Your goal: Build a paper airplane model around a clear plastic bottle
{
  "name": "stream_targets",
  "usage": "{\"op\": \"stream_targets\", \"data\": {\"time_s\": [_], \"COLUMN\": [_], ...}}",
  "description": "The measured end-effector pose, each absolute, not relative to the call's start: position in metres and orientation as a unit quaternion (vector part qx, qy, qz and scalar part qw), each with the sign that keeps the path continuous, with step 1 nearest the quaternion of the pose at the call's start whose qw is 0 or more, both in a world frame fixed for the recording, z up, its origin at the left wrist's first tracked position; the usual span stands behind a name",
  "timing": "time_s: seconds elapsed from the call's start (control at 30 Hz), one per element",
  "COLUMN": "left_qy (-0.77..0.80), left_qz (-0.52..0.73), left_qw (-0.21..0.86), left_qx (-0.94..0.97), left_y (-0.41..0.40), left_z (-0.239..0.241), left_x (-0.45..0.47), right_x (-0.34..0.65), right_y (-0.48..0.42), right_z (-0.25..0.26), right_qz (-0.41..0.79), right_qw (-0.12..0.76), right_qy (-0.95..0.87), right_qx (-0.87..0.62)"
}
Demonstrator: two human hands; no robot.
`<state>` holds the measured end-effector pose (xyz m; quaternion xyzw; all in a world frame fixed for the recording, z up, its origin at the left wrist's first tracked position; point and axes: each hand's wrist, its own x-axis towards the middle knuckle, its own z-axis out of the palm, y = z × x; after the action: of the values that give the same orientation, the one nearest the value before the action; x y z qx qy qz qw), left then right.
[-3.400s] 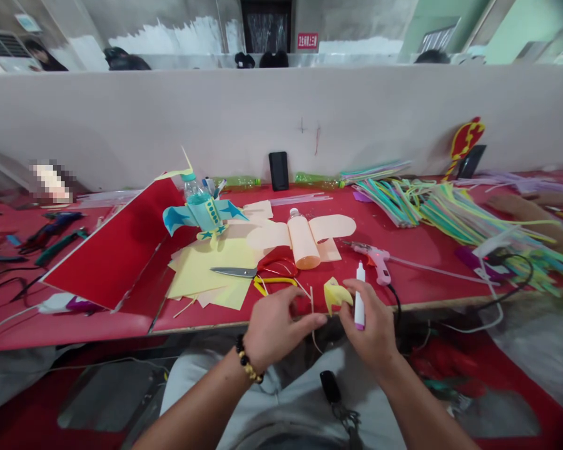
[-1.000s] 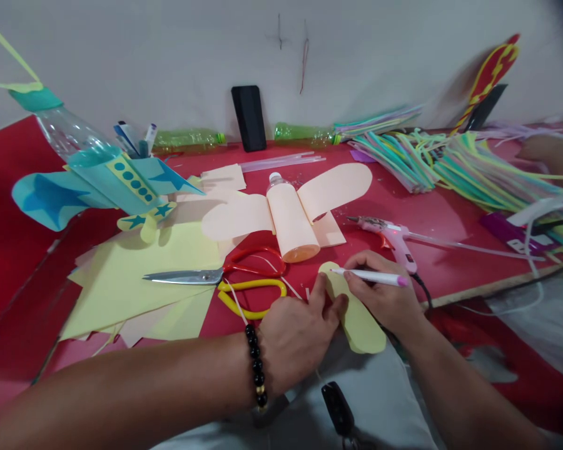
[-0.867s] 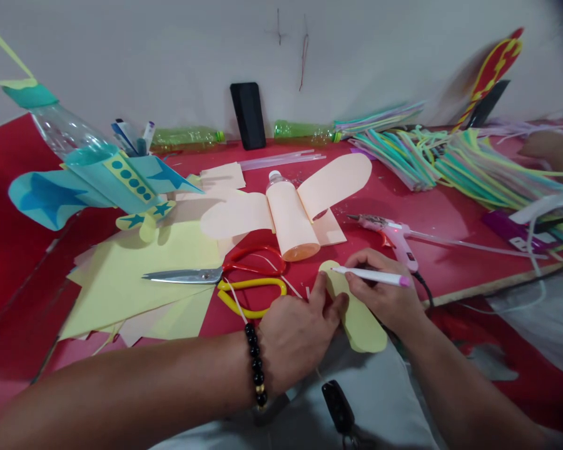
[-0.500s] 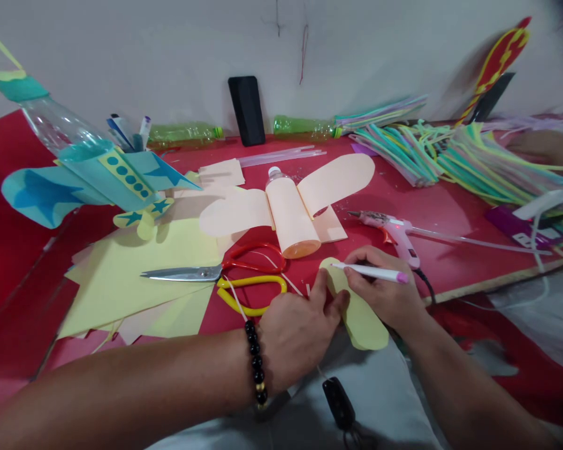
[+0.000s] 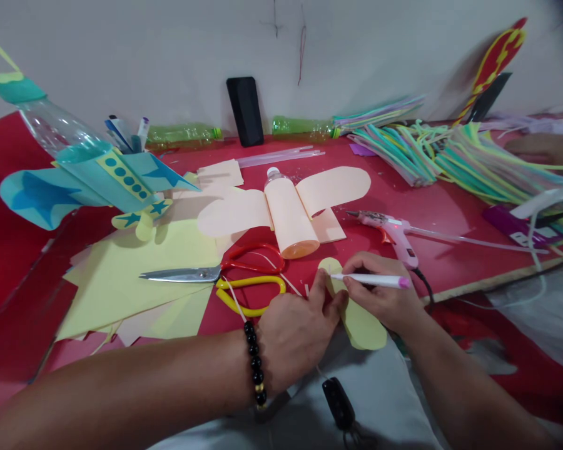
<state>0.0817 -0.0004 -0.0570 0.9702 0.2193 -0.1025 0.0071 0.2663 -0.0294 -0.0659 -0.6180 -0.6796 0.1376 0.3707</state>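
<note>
My right hand grips a white pen with a pink end, its tip at the upper part of a yellow paper piece with rounded ends. Thumb and index finger of my left hand pinch the left edge of that paper at the table's front edge. Just beyond my left hand lie scissors with one red and one yellow handle. Further back rests a bottle wrapped in pale peach paper, with two paper wings spread from its sides.
A pink glue gun lies right of the bottle. Yellow paper sheets and a blue bottle airplane occupy the left. Bundled coloured strips, green bottles and a black phone are along the wall. A key fob hangs below.
The pen in my right hand has shifted slightly down along the yellow paper, and a short faint mark shows near the paper's top. My left hand keeps its hold.
</note>
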Motion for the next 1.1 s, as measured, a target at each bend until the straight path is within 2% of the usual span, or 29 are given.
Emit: {"op": "stream_targets", "data": {"time_s": [0.73,0.93,1.1], "left_qy": [0.228,0.218,0.215], "left_qz": [-0.108,-0.110,-0.101], "left_qw": [0.012,-0.014,-0.025], "left_qx": [0.968,0.970,0.971], "left_y": [-0.0015,-0.0008,-0.0009], "left_z": [-0.0575,-0.0570,-0.0566], "left_x": [0.0817,0.0822,0.0818], "right_x": [0.2654,0.2661,0.2658], "right_y": [-0.0279,-0.0296,-0.0275], "right_z": [-0.0689,-0.0675,-0.0684], "right_qz": [0.114,0.116,0.133], "right_qw": [0.399,0.415,0.395], "right_qy": [-0.630,-0.620,-0.636], "right_qx": [-0.657,-0.656,-0.650]}}
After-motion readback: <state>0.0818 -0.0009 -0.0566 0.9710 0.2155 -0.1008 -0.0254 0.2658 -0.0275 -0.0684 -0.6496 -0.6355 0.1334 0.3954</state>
